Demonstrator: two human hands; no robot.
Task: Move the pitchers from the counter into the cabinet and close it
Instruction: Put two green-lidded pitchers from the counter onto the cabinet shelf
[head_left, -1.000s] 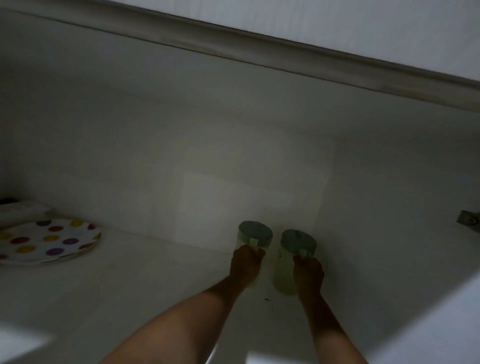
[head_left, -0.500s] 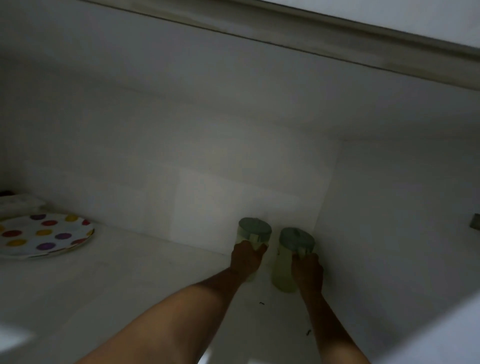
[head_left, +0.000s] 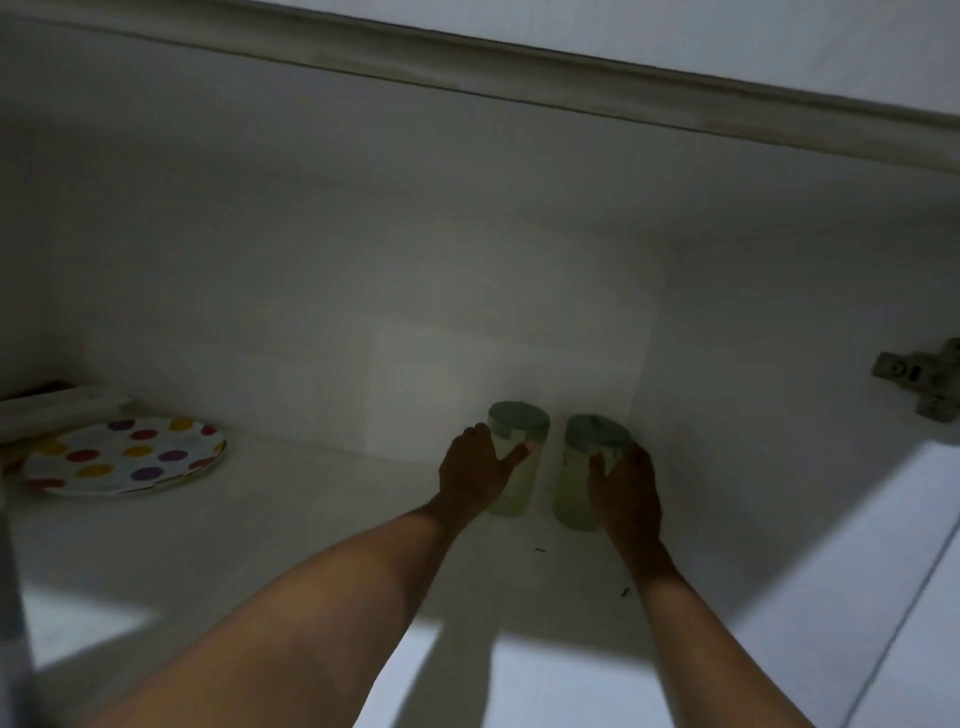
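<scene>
Two pale pitchers with grey-green lids stand upright side by side at the back right of the white cabinet shelf (head_left: 291, 525). My left hand (head_left: 475, 475) is wrapped around the left pitcher (head_left: 519, 441), thumb across its front. My right hand (head_left: 626, 491) is wrapped around the right pitcher (head_left: 579, 488), covering its right side. Both pitchers rest on the shelf, close to the back wall and near the right side wall. The cabinet is open and dim inside.
A white plate with coloured dots (head_left: 124, 457) lies at the shelf's left, with a flat white item (head_left: 57, 410) behind it. A metal door hinge (head_left: 922, 382) sits on the right side wall. The cabinet's top edge (head_left: 519, 78) runs overhead.
The pitchers stay in the same spot at the back right. My fingers have spread a little over them, and the view has shifted slightly.
</scene>
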